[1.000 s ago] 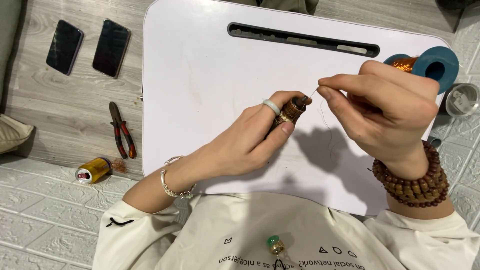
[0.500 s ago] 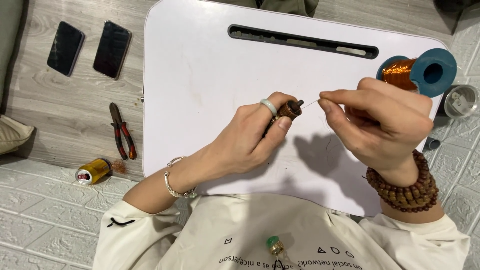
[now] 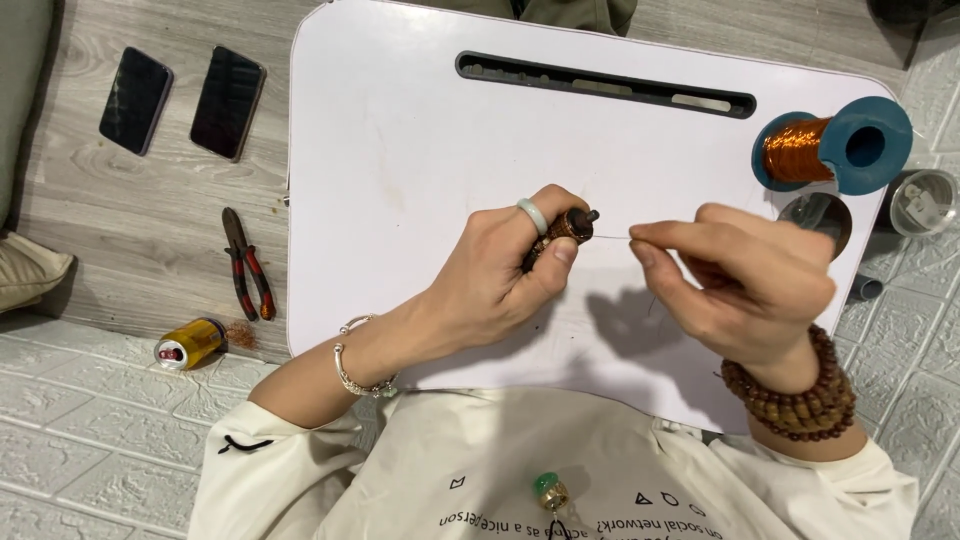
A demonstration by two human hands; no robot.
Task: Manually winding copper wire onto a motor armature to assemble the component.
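Note:
My left hand [image 3: 500,275] grips a small copper-wound coil part [image 3: 562,232] with a dark shaft pointing right, above a white lap table [image 3: 400,150]. A pale ring sits on one finger of that hand. My right hand [image 3: 745,280] pinches a thin wire [image 3: 612,237] that runs taut from the coil to its fingertips. The two hands are a short gap apart. A blue spool of copper wire [image 3: 835,148] lies on its side at the table's right edge, behind my right hand.
Two dark phones [image 3: 135,100] [image 3: 228,102] lie on the wooden floor at the left. Red-handled pliers [image 3: 247,265] and a small yellow spool [image 3: 190,343] lie below them. A clear round container [image 3: 920,203] sits right of the table. A long slot [image 3: 605,83] runs along the table's far side.
My right hand has pulled away from the coil toward the right, drawing the wire out longer. The blue spool is now fully uncovered.

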